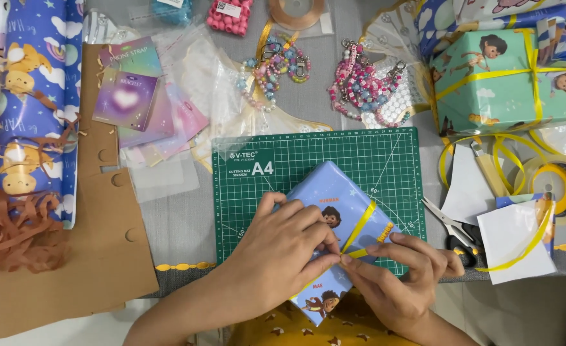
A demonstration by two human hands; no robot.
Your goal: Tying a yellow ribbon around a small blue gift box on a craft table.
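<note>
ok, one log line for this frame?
left hand: pressing wrapped box | right hand: pinching yellow ribbon | box on green cutting mat | scissors right of mat

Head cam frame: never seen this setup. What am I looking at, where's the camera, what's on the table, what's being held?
There is no machine here: a person works with two bare hands, and the single picture comes from a camera worn on their head, looking straight down.

The left hand presses on a small gift box wrapped in blue cartoon paper, which sits on a green cutting mat. The right hand pinches a yellow ribbon that runs across the box; both hands meet at the ribbon.

Around them lie scissors, a yellow ribbon spool, a finished teal gift box tied with ribbon, beaded straps, a roll of blue wrapping paper, brown cardboard and brown shredded paper.
</note>
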